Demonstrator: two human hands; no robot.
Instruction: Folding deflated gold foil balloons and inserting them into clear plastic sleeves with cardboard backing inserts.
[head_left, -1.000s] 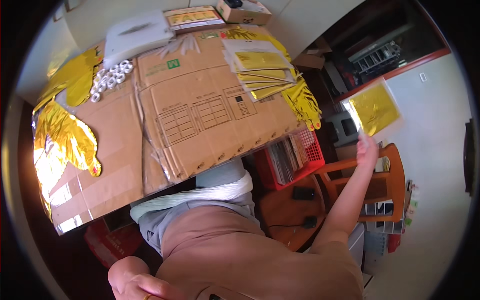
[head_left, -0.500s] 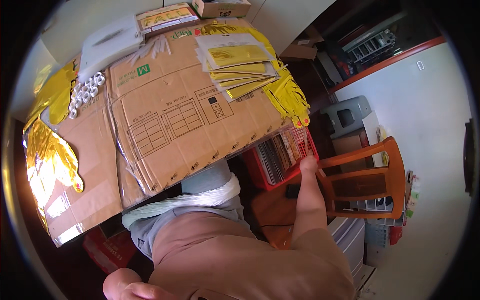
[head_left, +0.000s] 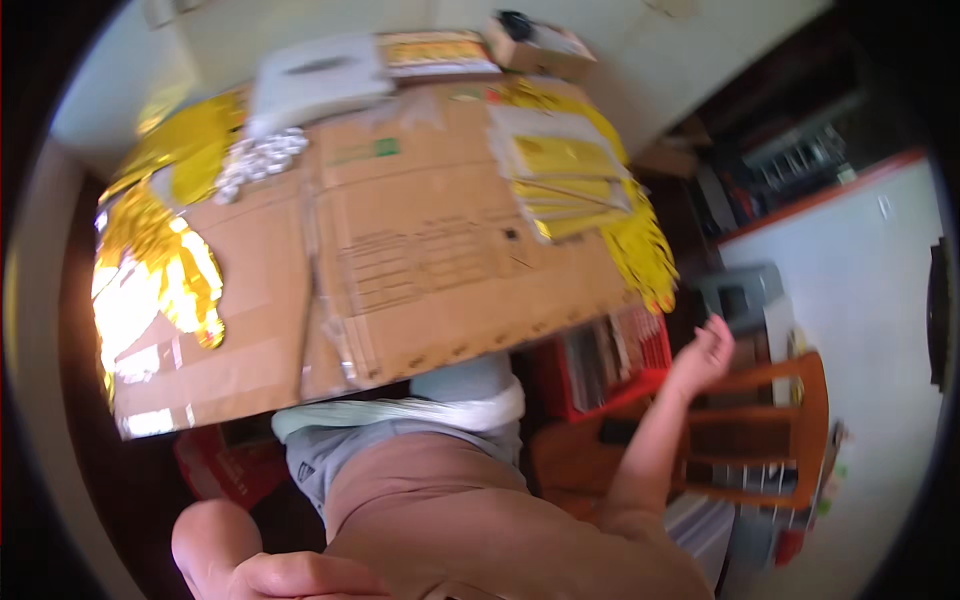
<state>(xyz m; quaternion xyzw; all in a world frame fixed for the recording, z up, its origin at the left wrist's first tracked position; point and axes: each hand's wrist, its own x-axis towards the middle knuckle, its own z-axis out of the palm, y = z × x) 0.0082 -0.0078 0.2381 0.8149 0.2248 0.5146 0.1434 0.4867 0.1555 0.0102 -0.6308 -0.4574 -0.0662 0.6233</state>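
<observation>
We find the right hand lifted between the red basket and the wooden chair, palm partly turned up, fingers loosely bent with gaps between them; nothing shows in its grasp. Motion blur softens the outline, and we cannot tell whether the wrist touches the chair's backrest. The left hand lies at the lower edge with its fingers curled, partly cut off; we cannot tell whether it holds anything.

The red basket stands beside the table under its near right edge, upright flat packets inside. On the table's cardboard cover, a fanned stack of clear-sleeved gold foil packets rests by the right edge, beside yellow foil strips that hang over the corner.

Risks, in our judgement: a sleeve or forearm brushing the overhanging strips could drag them down, and the nearby stack with them. The packets overlap unevenly, and slick sleeves could slide if knocked. A low swing of the right forearm could catch the basket's rim or the chair and jolt either.
</observation>
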